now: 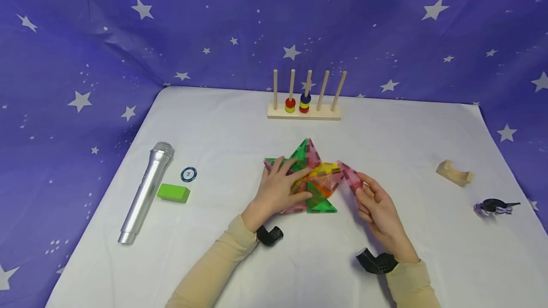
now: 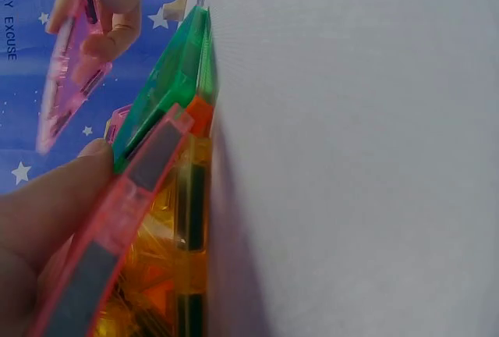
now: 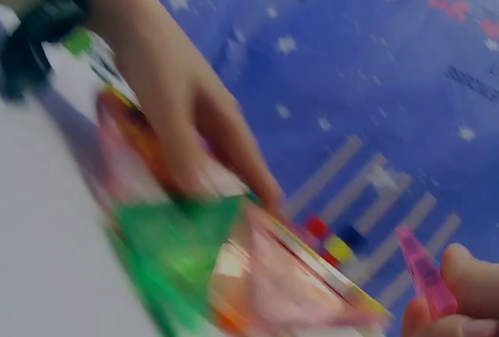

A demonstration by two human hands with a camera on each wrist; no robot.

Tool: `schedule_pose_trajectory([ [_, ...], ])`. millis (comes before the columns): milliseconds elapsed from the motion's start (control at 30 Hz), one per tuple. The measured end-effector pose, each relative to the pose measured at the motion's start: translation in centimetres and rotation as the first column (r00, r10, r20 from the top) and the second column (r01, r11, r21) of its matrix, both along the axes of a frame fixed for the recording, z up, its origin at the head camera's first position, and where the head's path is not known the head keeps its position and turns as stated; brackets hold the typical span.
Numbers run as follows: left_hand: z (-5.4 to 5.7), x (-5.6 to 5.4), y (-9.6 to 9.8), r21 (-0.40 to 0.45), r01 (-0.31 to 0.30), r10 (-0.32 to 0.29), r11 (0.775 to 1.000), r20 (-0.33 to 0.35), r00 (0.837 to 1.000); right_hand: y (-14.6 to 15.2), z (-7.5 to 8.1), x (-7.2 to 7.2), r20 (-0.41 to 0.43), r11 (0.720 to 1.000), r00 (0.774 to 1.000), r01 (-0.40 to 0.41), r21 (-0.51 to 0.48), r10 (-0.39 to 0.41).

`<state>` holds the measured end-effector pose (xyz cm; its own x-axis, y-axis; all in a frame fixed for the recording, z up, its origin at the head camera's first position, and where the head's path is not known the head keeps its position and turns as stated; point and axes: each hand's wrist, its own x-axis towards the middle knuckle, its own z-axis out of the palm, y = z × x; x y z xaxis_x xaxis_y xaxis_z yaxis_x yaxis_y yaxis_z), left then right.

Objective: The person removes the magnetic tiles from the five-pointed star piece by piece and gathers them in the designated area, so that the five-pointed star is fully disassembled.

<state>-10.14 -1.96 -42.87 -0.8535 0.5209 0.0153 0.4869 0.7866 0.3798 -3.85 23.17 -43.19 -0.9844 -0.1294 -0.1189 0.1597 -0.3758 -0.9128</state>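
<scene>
Translucent magnetic tiles in green, pink, yellow and orange form a cluster (image 1: 325, 182) in the middle of the table. My left hand (image 1: 280, 187) rests on its left part with fingers spread over the tiles. In the left wrist view, the left thumb (image 2: 62, 196) lies against a pink tile (image 2: 117, 228) and a green tile (image 2: 168, 79). Right of the cluster, my right hand (image 1: 381, 208) pinches a pink magnetic tile (image 1: 351, 176) between thumb and fingers. One tip of that tile is close to the cluster's right edge; whether they touch I cannot tell.
Behind the cluster stands a wooden peg rack (image 1: 304, 114) with coloured rings. On the left lie a silver microphone (image 1: 145, 194), a green block (image 1: 173, 193) and a round chip (image 1: 188, 174). A wooden cut-out block (image 1: 454, 173) and a small black object (image 1: 494, 206) are on the right.
</scene>
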Motion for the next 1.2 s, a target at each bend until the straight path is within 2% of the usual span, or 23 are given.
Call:
schedule_pose_trajectory([
  [167,-0.2,0.3,-0.7,-0.01,-0.03,0.03,1.0,0.008,1.0,4.6,0.0,-3.0,-0.019,0.982,0.991,0.135,0.129,-0.134],
  [300,-0.3,0.5,-1.1,0.002,-0.003,0.003,1.0,0.01,1.0,8.8,-0.7,-5.0,-0.019,0.947,0.98,0.196,0.255,-0.197],
  [400,-0.2,0.7,-1.4,0.036,0.034,-0.036,0.999,0.034,0.999,11.1,-1.3,-5.6,0.003,0.911,0.978,0.193,0.366,-0.208],
  [467,-0.1,0.8,-1.6,0.056,0.058,-0.061,0.997,0.053,0.997,12.1,-1.6,-5.8,0.007,0.856,0.98,0.169,0.489,-0.197],
  [500,-0.1,0.8,-1.6,0.061,0.065,-0.069,0.996,0.065,0.995,12.4,-1.6,-5.9,0.008,0.822,0.982,0.154,0.548,-0.189],
  [533,0.0,0.7,-1.7,0.064,0.072,-0.077,0.995,0.077,0.994,12.6,-1.7,-5.9,0.003,0.774,0.984,0.138,0.618,-0.178],
  [567,0.0,0.7,-1.7,0.065,0.081,-0.086,0.995,0.084,0.993,12.8,-1.7,-6.0,-0.014,0.707,0.987,0.126,0.696,-0.163],
  [633,0.3,0.5,-1.8,0.068,0.093,-0.1,0.993,0.107,0.989,13.0,-1.5,-6.1,-0.05,0.554,0.992,0.108,0.825,-0.12],
  [700,0.5,0.3,-1.9,0.073,0.098,-0.108,0.993,0.14,0.984,13.1,-1.2,-6.2,-0.072,0.423,0.994,0.098,0.901,-0.078],
  [767,0.8,0.1,-2.0,0.083,0.098,-0.11,0.992,0.165,0.98,13.3,-0.9,-6.3,-0.091,0.308,0.995,0.098,0.946,-0.037],
  [833,1.0,-0.1,-2.1,0.09,0.096,-0.111,0.991,0.182,0.977,13.5,-0.6,-6.5,-0.104,0.243,0.995,0.104,0.964,-0.012],
  [900,1.2,-0.3,-2.2,0.091,0.096,-0.112,0.991,0.19,0.976,13.4,-0.4,-6.6,-0.142,0.195,0.99,0.138,0.971,0.004],
  [967,1.2,-0.4,-2.2,0.095,0.096,-0.113,0.991,0.198,0.974,12.6,0.0,-6.2,-0.186,0.172,0.983,0.183,0.968,0.0],
  [1033,1.3,-0.5,-2.2,0.1,0.099,-0.118,0.99,0.207,0.971,11.1,0.5,-5.6,-0.24,0.191,0.971,0.234,0.953,0.005],
  [1100,1.4,-0.5,-2.2,0.108,0.096,-0.117,0.99,0.213,0.97,8.7,1.0,-4.7,-0.265,0.248,0.963,0.246,0.937,0.044],
  [1200,1.6,-0.6,-2.4,0.123,0.086,-0.111,0.989,0.219,0.969,4.7,1.5,-3.2,-0.248,0.358,0.949,0.167,0.919,0.194],
])
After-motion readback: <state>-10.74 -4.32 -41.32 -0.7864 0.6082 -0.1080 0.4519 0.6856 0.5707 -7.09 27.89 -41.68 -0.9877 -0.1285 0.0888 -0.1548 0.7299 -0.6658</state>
